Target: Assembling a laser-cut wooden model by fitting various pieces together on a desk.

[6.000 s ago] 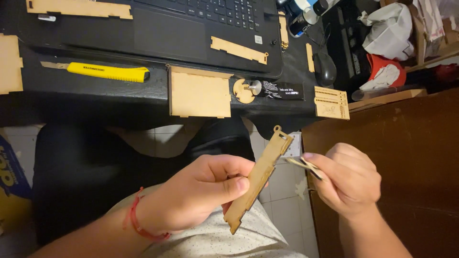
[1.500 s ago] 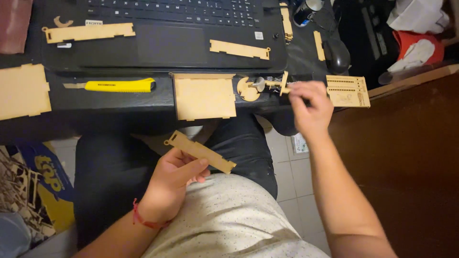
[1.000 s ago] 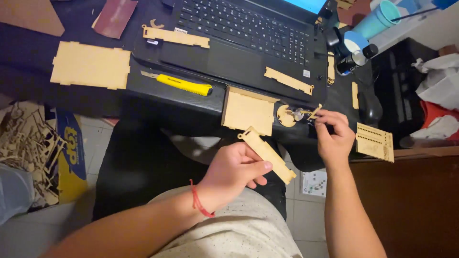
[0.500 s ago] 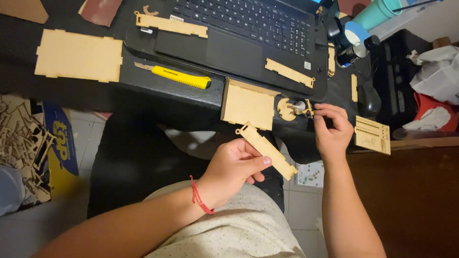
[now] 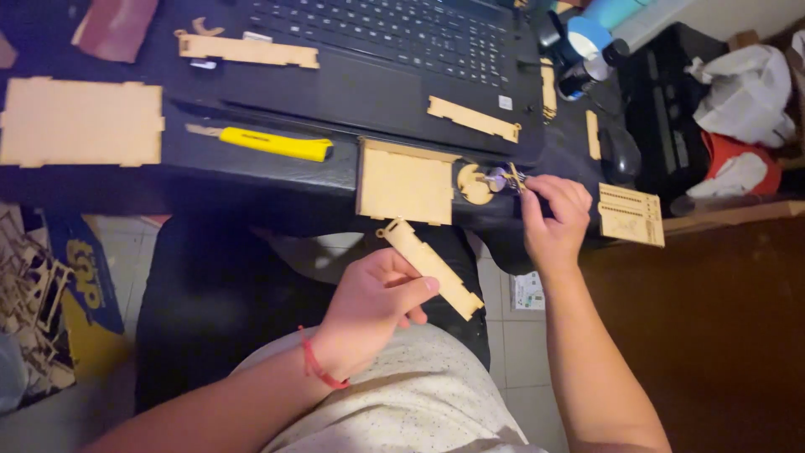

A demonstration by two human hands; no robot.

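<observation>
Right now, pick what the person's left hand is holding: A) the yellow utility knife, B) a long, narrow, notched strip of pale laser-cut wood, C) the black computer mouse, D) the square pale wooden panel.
B: the left hand grips the long narrow wooden strip above the lap, while the yellow utility knife, square wooden panel and black mouse all lie on the desk.

The scene is dim and warm-toned, with soft light falling from above onto the pale wooden panels (image 5: 404, 182) and the forearms. Deep shadow swallows the space under the desk (image 5: 251, 180) and the brown area at right. Detail is soft and slightly grainy, with mild stretching toward the edges.
</observation>
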